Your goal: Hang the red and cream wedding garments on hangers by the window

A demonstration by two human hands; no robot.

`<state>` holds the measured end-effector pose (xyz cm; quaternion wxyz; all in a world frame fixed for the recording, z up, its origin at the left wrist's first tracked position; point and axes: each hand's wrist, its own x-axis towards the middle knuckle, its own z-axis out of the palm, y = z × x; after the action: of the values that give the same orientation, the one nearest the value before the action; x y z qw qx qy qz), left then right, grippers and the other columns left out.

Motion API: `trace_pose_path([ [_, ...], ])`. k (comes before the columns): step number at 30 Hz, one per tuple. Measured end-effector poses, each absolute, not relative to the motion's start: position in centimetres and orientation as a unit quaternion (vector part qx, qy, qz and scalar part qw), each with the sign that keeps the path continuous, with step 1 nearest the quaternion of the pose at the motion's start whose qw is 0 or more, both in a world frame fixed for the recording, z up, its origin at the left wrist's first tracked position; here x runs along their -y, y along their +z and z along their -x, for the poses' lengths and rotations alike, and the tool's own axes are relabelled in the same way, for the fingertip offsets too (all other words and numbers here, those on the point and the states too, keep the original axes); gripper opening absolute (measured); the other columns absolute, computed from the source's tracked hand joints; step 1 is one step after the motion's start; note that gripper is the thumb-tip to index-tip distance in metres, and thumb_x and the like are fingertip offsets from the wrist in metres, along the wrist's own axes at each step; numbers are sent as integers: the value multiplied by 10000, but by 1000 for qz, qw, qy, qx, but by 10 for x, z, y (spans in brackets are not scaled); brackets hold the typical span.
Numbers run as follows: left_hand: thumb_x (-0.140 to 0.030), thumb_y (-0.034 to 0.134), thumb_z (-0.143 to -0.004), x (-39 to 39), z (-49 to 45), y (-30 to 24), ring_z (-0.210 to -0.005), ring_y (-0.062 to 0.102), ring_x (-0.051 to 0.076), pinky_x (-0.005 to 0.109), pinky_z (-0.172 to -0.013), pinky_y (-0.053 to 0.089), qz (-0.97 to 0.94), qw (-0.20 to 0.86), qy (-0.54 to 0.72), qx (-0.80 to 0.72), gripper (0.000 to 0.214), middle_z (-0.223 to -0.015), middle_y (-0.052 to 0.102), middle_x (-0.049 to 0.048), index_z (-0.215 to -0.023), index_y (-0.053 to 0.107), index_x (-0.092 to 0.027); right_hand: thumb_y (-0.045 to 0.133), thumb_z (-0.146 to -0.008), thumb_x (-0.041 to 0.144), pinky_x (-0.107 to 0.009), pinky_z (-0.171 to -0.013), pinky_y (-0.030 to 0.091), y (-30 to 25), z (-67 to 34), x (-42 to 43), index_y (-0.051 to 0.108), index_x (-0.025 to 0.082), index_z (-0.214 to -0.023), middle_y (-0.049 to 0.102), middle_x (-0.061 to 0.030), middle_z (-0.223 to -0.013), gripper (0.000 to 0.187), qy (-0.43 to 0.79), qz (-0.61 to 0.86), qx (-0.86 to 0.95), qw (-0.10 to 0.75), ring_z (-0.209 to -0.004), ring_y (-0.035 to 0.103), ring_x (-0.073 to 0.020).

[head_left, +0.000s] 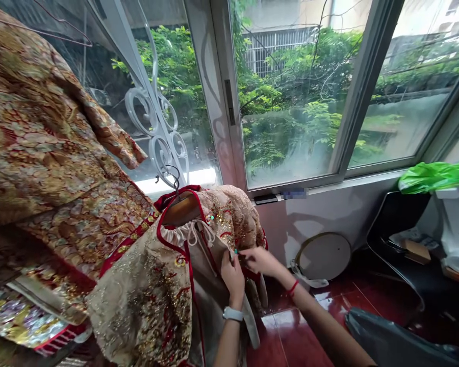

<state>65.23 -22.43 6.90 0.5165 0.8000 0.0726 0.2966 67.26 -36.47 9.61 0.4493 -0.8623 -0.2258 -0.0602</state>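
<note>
A beige jacket [149,285] with gold sequin embroidery and red piping hangs on a dark hanger [175,186] in front of me. Its front is open and shows a pale lining, and a cream drawstring [193,233] is tied in a bow at the neck. My left hand [233,278], with a watch above it, pinches the jacket's front edge. Close beside it, my right hand [262,262], with a red string at the wrist, has its fingers pinched at the same edge, by a small green bead [236,251]. What lies between the right fingertips is too small to make out.
Another ornate gold and red garment [57,137] hangs at the left. Behind the jacket are a window [290,112] and a white scrollwork grille [162,117]. A round white disc [323,256] leans on the wall. A black chair [400,224] and dark plastic bag [398,336] are at the right.
</note>
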Motion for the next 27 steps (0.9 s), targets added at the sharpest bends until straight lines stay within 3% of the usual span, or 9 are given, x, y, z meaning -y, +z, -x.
trace_pose_path([
  [2, -330, 434, -853, 222, -661, 68, -960, 669, 303, 462, -899, 498, -791, 551, 261, -59, 310, -984, 711, 174, -978, 653, -149, 513, -845, 196, -354, -884, 519, 142, -699, 384, 692, 200, -1132, 717, -97, -1060, 338, -160, 852, 170, 468, -958, 664, -233],
  [5, -335, 470, -852, 220, -660, 88, -1062, 652, 283, 420, -958, 481, -765, 595, 247, -1, 324, -1076, 721, 152, -1034, 677, -164, 609, -835, 360, -413, -1036, 415, 209, -750, 397, 539, 206, -1340, 564, -124, -1358, 532, -293, 805, 232, 460, -1237, 511, -268],
  [8, -413, 489, -861, 219, -643, 103, -1047, 654, 273, 407, -967, 477, -732, 634, 248, -34, 365, -1061, 728, 131, -1033, 693, -164, 556, -846, 391, -366, -903, 473, 244, -795, 391, 664, 169, -1074, 696, -97, -1059, 335, -229, 776, 325, 490, -1007, 610, -237],
  [12, -523, 510, -829, 206, -626, 102, -1017, 641, 291, 407, -937, 482, -706, 648, 266, -102, 455, -1005, 727, 129, -996, 697, -143, 532, -831, 402, -286, -706, 449, 241, -819, 382, 618, 174, -770, 642, -29, -743, 251, -224, 762, 309, 523, -743, 566, -180],
  [16, -653, 500, -778, 188, -643, 95, -894, 645, 278, 381, -838, 501, -724, 648, 204, -118, 540, -813, 706, 112, -808, 679, -143, 546, -823, 446, -270, -633, 410, 235, -815, 385, 540, 185, -718, 537, 4, -665, 281, -215, 772, 286, 525, -652, 475, -149],
  [19, -704, 488, -748, 187, -653, 89, -716, 627, 261, 386, -726, 503, -728, 647, 185, -129, 573, -646, 650, 85, -663, 616, -152, 602, -802, 424, -293, -707, 454, 250, -804, 387, 599, 174, -921, 591, -23, -805, 277, -164, 792, 321, 492, -742, 526, -162],
  [21, -660, 498, -772, 191, -648, 87, -750, 638, 263, 384, -754, 502, -732, 643, 193, -115, 541, -706, 677, 92, -727, 639, -139, 645, -796, 413, -326, -819, 472, 263, -794, 384, 580, 199, -1178, 629, -71, -1035, 442, -130, 791, 382, 459, -920, 574, -187],
  [23, -561, 505, -821, 200, -636, 91, -884, 655, 264, 379, -838, 499, -734, 634, 228, -84, 472, -893, 714, 116, -918, 666, -128, 663, -805, 417, -338, -869, 467, 272, -782, 375, 569, 230, -1256, 633, -81, -1135, 497, -118, 780, 444, 425, -999, 586, -196],
  [27, -403, 614, -808, 219, -619, 134, -1075, 630, 263, 375, -940, 492, -749, 586, 309, 6, 509, -1161, 671, 144, -1239, 560, -138, 559, -891, 419, -291, -702, 464, 268, -768, 350, 685, 176, -900, 688, -48, -837, 275, -195, 755, 435, 449, -753, 615, -174],
])
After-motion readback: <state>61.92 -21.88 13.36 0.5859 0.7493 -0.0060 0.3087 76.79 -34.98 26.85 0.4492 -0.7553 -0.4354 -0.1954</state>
